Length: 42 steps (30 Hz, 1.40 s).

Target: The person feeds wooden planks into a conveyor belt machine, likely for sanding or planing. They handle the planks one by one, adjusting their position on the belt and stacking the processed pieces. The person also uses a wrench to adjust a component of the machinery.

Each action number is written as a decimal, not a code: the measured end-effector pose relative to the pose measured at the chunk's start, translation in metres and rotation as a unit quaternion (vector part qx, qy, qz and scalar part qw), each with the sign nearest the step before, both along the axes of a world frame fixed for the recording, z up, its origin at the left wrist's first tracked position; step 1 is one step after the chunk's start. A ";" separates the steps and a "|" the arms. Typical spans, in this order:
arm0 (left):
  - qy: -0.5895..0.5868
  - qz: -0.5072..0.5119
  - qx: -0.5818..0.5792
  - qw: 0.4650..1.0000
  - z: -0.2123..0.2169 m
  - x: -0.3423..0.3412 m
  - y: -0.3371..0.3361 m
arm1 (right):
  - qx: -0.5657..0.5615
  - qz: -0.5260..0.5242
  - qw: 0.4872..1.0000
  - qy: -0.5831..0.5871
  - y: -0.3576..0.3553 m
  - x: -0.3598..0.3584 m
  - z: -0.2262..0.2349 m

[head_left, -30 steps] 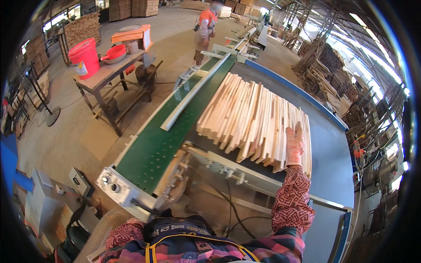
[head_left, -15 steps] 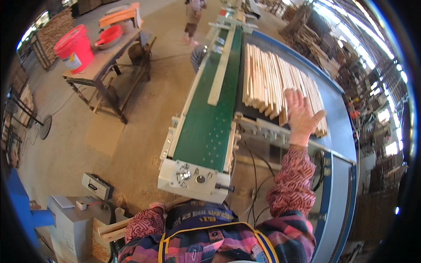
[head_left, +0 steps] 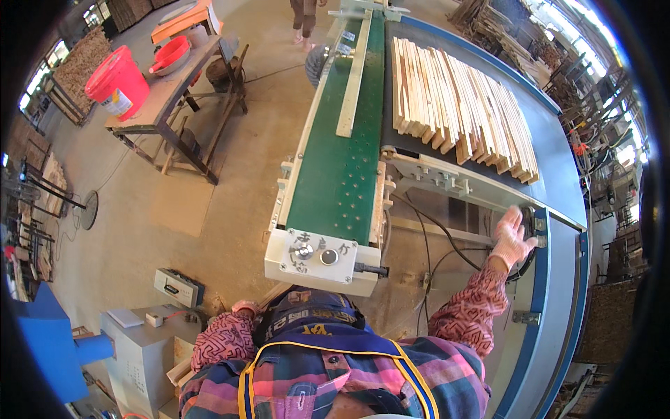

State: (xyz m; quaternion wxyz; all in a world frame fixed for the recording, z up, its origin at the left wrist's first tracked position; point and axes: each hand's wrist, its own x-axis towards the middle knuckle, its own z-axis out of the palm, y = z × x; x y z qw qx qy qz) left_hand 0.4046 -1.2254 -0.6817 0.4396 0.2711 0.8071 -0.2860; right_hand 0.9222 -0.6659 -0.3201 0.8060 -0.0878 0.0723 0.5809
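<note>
My right hand point(head_left: 514, 239) wears a pale glove, fingers stretched and apart, holding nothing. It is over the blue metal frame point(head_left: 534, 279) beside a dark curved part point(head_left: 525, 267); whether it touches either is unclear. Beyond it, a row of light wooden strips point(head_left: 460, 105) lies side by side on the dark belt point(head_left: 412, 143). My gloved left hand point(head_left: 246, 307) is low at my left side, closed around wooden strips point(head_left: 183, 372) that pass beneath my forearm; its fingers are partly hidden. Ahead of me stands a narrow green conveyor belt point(head_left: 328, 195) with a long pale bar point(head_left: 354, 84) above it.
A white control box point(head_left: 321, 258) with a knob ends the green belt close to my body. Dark cables point(head_left: 426, 258) hang between the machines. To the left are a table point(head_left: 167, 112) with a red bucket point(head_left: 118, 82) and a grey cabinet point(head_left: 146, 349). Another person point(head_left: 304, 21) stands far ahead.
My right hand has moved from above the near edge of the wooden strips down toward me, to the blue frame. My left hand stays low at my side. The view has shifted slightly.
</note>
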 end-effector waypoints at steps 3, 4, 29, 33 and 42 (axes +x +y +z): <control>-0.028 -0.107 -0.016 0.994 0.056 -0.016 0.020 | -0.026 0.010 1.000 -0.014 -0.028 -0.018 0.009; -0.038 -0.117 0.012 0.992 0.068 -0.026 0.020 | -0.027 0.016 0.999 -0.024 -0.032 -0.025 0.012; -0.304 0.238 0.406 0.829 -0.102 -0.374 -0.134 | 0.245 0.580 0.589 -0.506 -0.233 -0.777 0.057; -0.219 0.409 0.228 0.856 -0.105 -0.383 -0.163 | 0.109 0.719 0.493 -0.477 -0.264 -0.883 -0.054; -0.217 0.479 0.305 0.794 -0.065 -0.485 -0.192 | 0.123 0.796 0.275 -0.525 -0.327 -1.161 -0.151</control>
